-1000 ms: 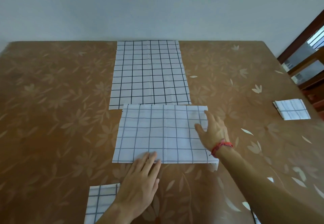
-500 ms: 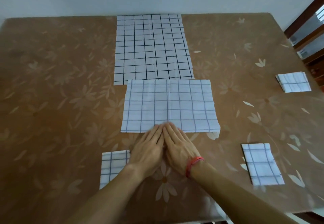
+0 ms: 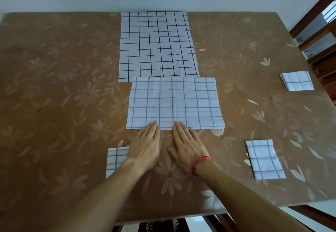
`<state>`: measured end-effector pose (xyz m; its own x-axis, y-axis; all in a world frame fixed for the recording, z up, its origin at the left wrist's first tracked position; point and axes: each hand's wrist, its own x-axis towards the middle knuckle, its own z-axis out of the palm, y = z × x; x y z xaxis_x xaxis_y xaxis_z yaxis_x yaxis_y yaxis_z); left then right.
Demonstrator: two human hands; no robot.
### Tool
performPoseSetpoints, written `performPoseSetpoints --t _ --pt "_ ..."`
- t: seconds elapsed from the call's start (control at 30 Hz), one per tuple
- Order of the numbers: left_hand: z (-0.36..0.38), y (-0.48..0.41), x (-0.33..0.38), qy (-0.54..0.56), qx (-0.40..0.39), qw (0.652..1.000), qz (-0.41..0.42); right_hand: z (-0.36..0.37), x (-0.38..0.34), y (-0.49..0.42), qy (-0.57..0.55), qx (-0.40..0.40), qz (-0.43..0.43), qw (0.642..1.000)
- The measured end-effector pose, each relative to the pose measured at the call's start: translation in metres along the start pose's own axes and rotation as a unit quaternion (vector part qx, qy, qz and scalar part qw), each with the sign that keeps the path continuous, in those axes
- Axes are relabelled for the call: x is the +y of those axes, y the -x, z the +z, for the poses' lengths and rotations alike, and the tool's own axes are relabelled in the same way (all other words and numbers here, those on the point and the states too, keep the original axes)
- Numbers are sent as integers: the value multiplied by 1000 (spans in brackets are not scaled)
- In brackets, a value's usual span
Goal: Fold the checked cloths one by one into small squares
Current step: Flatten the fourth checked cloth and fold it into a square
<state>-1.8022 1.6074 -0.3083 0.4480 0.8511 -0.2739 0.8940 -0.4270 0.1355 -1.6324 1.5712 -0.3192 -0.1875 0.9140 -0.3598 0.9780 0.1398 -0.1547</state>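
Head view: white rectangular cloth with pale grey-blue checks (image 3: 174, 102) flat at centre of glossy brown floral-patterned counter (image 3: 54, 86), soft vertical crease down middle, lower corner peeking out near right. Left grip (image 3: 145, 146) and right grip (image 3: 185, 150) both released: fingers straight, fingertips pressing cloth's near edge. Far edge overlaps larger white black-checked cloth (image 3: 156, 44). Small folded checked square (image 3: 264, 159) lies apart, right.

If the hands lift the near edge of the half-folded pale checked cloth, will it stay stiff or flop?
Probably floppy: the thin pale checked cloth lies flat with soft creases. Likely light, and it may slide on the glossy brown table.
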Motion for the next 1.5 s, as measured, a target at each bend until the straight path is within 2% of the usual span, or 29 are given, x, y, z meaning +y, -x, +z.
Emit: performPoseSetpoints --t 0.13,0.4,0.5,0.73,0.8,0.9,0.97,1.23,1.33,1.5 --pt "-6 7 -12 -1 -40 998 -40 -1 13 9 -15 5 32 999" --pt "-11 20 -34 5 -81 991 -111 -4 62 33 -50 14 155 987" --pt "-13 23 -38 7 -77 990 -118 -3 72 38 -63 16 192 979" --pt "-15 18 -34 17 -73 989 -131 -6 71 37 -82 26 205 975" --pt "-18 16 -33 6 -42 990 -136 -8 71 36 -79 40 210 974" --pt "-22 7 -29 1 48 992 -117 -12 73 33 -66 75 215 972" --pt "-21 -4 -21 25 79 993 -80 -16 76 31 -57 102 210 971" --pt "-19 -56 33 53 45 998 7 -29 90 26 -63 96 194 974" --pt "-14 -67 39 58 22 998 6 -35 96 21 -79 92 196 973" --pt "-4 -70 40 80 24 996 -11 -48 108 -2 -120 134 223 958"
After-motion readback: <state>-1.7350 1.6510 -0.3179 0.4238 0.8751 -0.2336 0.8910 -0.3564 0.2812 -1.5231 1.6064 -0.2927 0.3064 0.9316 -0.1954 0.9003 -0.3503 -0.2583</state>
